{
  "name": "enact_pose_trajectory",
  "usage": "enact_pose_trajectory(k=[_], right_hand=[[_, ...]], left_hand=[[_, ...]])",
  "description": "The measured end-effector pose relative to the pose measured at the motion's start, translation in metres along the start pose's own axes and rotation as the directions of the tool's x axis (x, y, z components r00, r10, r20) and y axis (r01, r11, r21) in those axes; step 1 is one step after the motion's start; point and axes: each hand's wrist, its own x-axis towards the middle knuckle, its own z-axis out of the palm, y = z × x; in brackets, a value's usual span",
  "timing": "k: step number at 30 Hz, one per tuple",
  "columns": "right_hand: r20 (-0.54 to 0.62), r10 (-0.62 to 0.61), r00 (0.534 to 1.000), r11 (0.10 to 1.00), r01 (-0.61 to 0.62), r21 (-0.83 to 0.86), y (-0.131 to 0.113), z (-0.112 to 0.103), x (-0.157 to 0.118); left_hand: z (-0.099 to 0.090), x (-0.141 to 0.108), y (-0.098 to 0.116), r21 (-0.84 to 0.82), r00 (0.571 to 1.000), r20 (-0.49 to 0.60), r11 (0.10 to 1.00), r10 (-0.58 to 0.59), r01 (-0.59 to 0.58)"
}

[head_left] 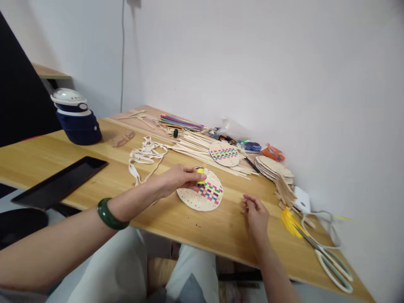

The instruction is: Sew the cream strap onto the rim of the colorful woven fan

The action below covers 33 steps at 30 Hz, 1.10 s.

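My left hand [184, 177] grips a small spool of yellow thread [200, 177] between thumb and fingers. It is over a pale round disc [197, 204] lying on the wooden table, and the hand covers part of the disc. Coloured woven strips in pink, green, orange and purple cross the disc, and small dark holes run along its edge. To the right of the disc, my right hand [256, 213] is just over the tabletop with its fingers curled together. Whatever those fingers might hold is too small to make out.
White tape [147, 153], a black tablet [63, 181], glasses [123, 138] and a blue jug [77, 120] occupy the left. Behind lie wooden strips [195, 147] and another woven disc [224, 154]. Stacked discs [274, 167], yellow strands [289, 222] and scissors [331, 263] are at right.
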Motion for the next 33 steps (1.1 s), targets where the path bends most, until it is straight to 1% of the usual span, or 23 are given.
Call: enact_pose_trajectory(k=[3, 5, 7, 8, 9, 10, 12, 15, 18, 20, 24, 26, 28, 30, 33], right_hand=[[0.118, 0.002, 0.993, 0.994, -0.014, 0.108, -0.028, 0.002, -0.04], [0.213, 0.006, 0.977, 0.986, -0.041, 0.16, -0.046, 0.003, -0.069], [0.36, 0.023, 0.933, 0.96, -0.121, 0.254, -0.058, 0.003, -0.094], [0.405, 0.028, 0.914, 0.947, -0.155, 0.283, -0.062, 0.003, -0.105], [0.426, 0.036, 0.904, 0.936, -0.179, 0.303, -0.065, 0.001, -0.114], [0.431, 0.036, 0.902, 0.934, -0.184, 0.307, -0.066, 0.0, -0.123], [0.389, 0.005, 0.921, 0.953, -0.122, 0.276, -0.067, -0.004, -0.135], [0.295, -0.111, 0.949, 0.99, 0.079, 0.12, -0.07, -0.009, -0.149], [0.249, -0.217, 0.944, 0.973, 0.23, -0.023, -0.074, -0.008, -0.159], [0.227, -0.257, 0.939, 0.957, 0.28, -0.076, -0.075, -0.003, -0.162], [0.209, -0.311, 0.927, 0.929, 0.343, -0.141, -0.074, 0.007, -0.166], [0.228, -0.319, 0.92, 0.923, 0.356, -0.146, -0.072, 0.009, -0.168], [0.245, -0.292, 0.924, 0.933, 0.332, -0.141, -0.071, 0.011, -0.17], [0.258, -0.228, 0.939, 0.958, 0.264, -0.112, -0.069, 0.013, -0.17], [0.276, -0.099, 0.956, 0.995, 0.104, -0.003, -0.065, 0.016, -0.169]], left_hand=[[0.018, -0.02, -0.012, -0.001, 0.999, 0.041, 0.999, -0.034, 0.034], [0.028, -0.029, -0.021, 0.004, 0.996, 0.075, 0.999, -0.045, 0.045], [0.038, -0.036, -0.029, -0.001, 0.994, 0.102, 0.999, -0.044, 0.045], [0.043, -0.04, -0.032, -0.007, 0.993, 0.112, 0.999, -0.043, 0.044], [0.047, -0.043, -0.035, -0.013, 0.992, 0.118, 0.999, -0.042, 0.044], [0.051, -0.046, -0.038, -0.015, 0.991, 0.124, 0.999, -0.044, 0.046], [0.056, -0.052, -0.043, -0.007, 0.99, 0.13, 0.999, -0.046, 0.047], [0.06, -0.06, -0.049, 0.037, 0.992, 0.119, 0.999, -0.034, 0.03], [0.061, -0.067, -0.052, 0.134, 0.996, 0.085, 0.99, 0.028, -0.04], [0.062, -0.071, -0.053, 0.178, 0.996, 0.061, 0.981, 0.065, -0.075], [0.061, -0.08, -0.057, 0.193, 0.993, -0.027, 0.976, 0.111, -0.104], [0.059, -0.084, -0.061, 0.189, 0.992, -0.047, 0.976, 0.118, -0.108], [0.057, -0.087, -0.065, 0.137, 0.995, -0.046, 0.987, 0.087, -0.08], [0.055, -0.09, -0.07, 0.051, 0.999, -0.04, 0.998, 0.037, -0.035], [0.056, -0.093, -0.077, -0.06, 1.0, 0.001, 0.998, -0.025, 0.025]])
